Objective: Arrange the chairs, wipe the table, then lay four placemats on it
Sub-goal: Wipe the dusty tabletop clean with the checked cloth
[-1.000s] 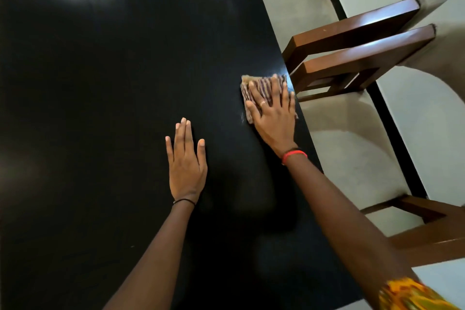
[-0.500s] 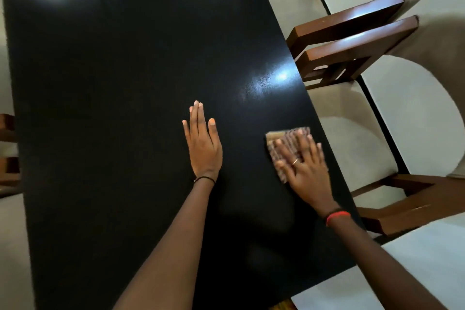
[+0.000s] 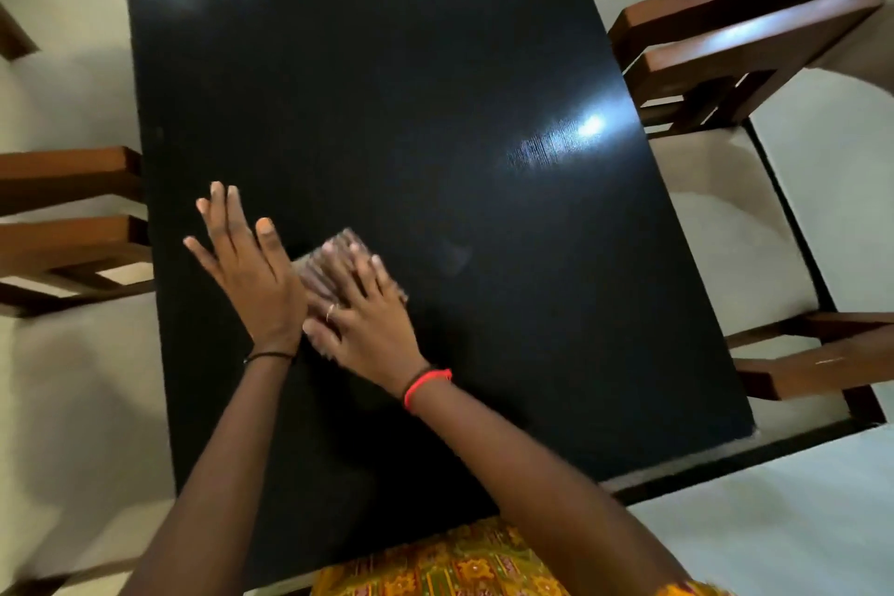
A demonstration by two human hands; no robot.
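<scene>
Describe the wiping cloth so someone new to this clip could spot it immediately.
Start at the glossy black table filling the middle of the view, with wooden chairs on both sides. On its near-left part, the right hand lies flat on a small striped brownish cloth, beside the left hand. It is the only object on the tabletop.

This looks like the dining area of a home. A long, glossy black dining surface [image 3: 387,111] fills the middle, catching ceiling light as bright glare. Wooden armchairs with dark brown arms and pale upholstered seats stand along both long sides: two on the right [image 3: 725,218] and two on the left [image 3: 63,232]. The floor [image 3: 783,508] is pale and smooth
</scene>
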